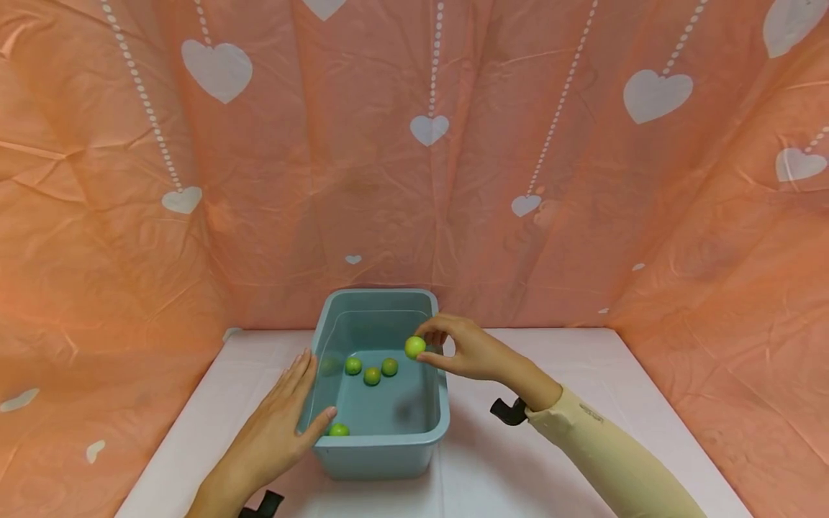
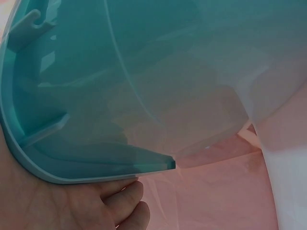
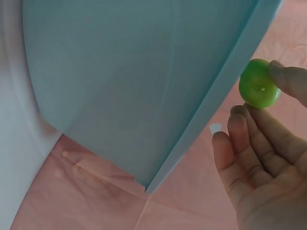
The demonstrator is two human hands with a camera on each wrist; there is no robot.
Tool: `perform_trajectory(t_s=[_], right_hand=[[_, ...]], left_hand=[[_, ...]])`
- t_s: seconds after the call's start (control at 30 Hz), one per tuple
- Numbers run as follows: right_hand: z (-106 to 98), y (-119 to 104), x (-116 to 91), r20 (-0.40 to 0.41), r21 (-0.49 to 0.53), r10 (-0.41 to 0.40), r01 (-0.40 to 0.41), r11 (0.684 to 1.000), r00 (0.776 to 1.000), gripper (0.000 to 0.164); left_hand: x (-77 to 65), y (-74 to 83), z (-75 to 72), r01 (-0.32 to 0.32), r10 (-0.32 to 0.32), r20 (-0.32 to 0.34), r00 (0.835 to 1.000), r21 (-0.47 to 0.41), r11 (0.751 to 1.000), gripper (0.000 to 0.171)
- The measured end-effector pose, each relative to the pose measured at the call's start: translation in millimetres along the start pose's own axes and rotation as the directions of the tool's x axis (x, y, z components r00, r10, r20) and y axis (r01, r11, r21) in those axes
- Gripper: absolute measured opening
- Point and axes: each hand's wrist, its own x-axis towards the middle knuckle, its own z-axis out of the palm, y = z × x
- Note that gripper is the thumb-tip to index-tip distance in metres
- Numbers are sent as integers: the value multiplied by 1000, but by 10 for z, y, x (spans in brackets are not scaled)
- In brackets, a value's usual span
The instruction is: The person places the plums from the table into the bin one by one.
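Between thumb and fingertips, my right hand (image 1: 476, 350) pinches a small round green fruit (image 1: 415, 347) over the right side of a blue-grey plastic bin (image 1: 378, 440). In the right wrist view the fruit (image 3: 259, 84) shows a small pale spot at one end and appears beside the bin's rim (image 3: 206, 108). My left hand (image 1: 275, 414) rests on the bin's left rim, fingers straight along it and thumb reaching over the near corner. Inside, several more green fruits (image 1: 372, 375) lie on the floor. Another fruit (image 1: 339, 429) sits at the near left corner, partly hidden by the rim.
The bin stands on a white-covered table (image 1: 537, 460), near its back edge. An orange-pink cloth (image 1: 363, 180) printed with white hearts rises behind and on both sides. A black wrist mount (image 1: 509, 411) sticks out by the right wrist, another (image 1: 262, 506) by the left.
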Motion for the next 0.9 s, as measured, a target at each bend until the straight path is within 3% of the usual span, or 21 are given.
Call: perform_trajectory(t_s=[0.57,0.9], right_hand=[[120,-9,331,134,-12,2,0,1000,991,31],[203,7,506,210,12,49,-53,999,976,32]], left_hand=[[13,-5,-4,-13,13,-8,1000,-3,1000,92],[10,-2,-1,-11,11,-6,1000,-6,1000,92]])
